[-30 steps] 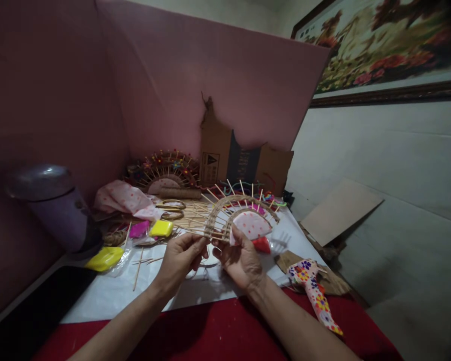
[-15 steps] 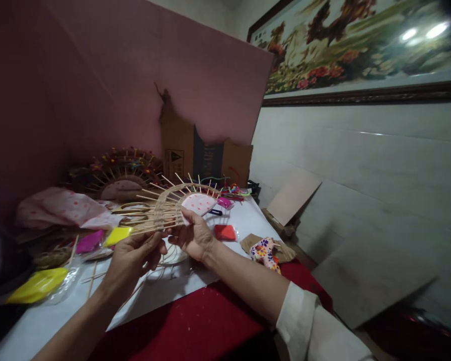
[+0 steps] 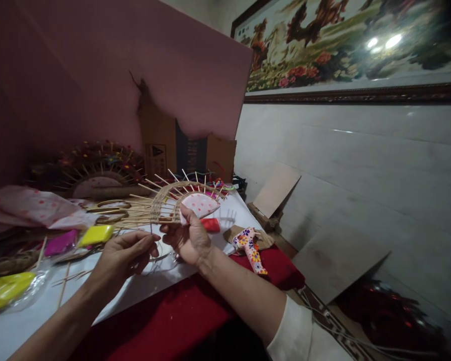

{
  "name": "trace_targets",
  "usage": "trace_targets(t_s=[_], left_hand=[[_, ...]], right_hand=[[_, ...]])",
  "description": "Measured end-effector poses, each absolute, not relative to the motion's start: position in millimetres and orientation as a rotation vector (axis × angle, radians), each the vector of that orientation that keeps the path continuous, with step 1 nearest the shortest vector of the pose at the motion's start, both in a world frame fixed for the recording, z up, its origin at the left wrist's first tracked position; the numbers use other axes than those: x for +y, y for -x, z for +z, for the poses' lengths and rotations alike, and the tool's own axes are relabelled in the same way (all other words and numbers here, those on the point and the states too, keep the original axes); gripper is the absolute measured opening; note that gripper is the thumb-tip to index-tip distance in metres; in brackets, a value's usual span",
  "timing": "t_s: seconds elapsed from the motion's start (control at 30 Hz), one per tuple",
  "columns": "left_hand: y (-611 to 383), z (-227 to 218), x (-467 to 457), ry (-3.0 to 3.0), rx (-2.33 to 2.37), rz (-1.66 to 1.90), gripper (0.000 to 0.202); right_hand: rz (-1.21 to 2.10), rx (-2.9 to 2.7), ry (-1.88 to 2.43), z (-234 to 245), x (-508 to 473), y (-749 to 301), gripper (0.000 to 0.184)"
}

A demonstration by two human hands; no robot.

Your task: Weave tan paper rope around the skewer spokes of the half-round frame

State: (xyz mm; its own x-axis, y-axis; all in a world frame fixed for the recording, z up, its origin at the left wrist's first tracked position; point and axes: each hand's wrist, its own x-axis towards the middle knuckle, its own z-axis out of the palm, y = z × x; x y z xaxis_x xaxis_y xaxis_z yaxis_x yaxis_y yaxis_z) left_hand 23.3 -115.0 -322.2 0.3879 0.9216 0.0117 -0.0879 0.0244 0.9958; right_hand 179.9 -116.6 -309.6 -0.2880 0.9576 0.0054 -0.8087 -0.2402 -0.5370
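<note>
My right hand grips a half-round fan frame of thin wooden sticks woven with pale cord, with a pink dotted fabric centre. The frame is held tilted above the white table. My left hand sits just below the frame's left side, fingertips pinched on a thin cord strand that hangs from the weave. A red clay block lies right behind my right hand.
A finished decorated fan leans at the back, with gold scissors, pink dotted cloth, yellow and magenta clay packs and loose sticks on the left. A flowered glue gun lies right. Cardboard box stands behind.
The view has swung to the right, shifting everything leftwards. My left hand has dropped away from the frame's edge and now pulls a strand below it. My right hand still holds the frame.
</note>
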Motion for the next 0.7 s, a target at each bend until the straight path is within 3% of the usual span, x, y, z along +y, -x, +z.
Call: trace_targets(t_s=[0.37, 0.53, 0.7], left_hand=[[-37.3, -306.1, -115.8, -1.685, 1.032, 0.973, 0.032], [-48.2, -315.6, -148.0, -2.41, 1.253, 1.588, 0.024], [-118.2, -329.0, -195.8, -2.909, 0.347, 1.177, 0.019]], right_hand=[[1.88, -0.705, 0.396, -281.9, -123.9, -200.6, 0.051], [1.807, -0.796, 0.39, -251.7, -132.4, -221.0, 0.048], [1.654, -0.857, 0.431, -228.2, -137.0, -241.2, 0.034]])
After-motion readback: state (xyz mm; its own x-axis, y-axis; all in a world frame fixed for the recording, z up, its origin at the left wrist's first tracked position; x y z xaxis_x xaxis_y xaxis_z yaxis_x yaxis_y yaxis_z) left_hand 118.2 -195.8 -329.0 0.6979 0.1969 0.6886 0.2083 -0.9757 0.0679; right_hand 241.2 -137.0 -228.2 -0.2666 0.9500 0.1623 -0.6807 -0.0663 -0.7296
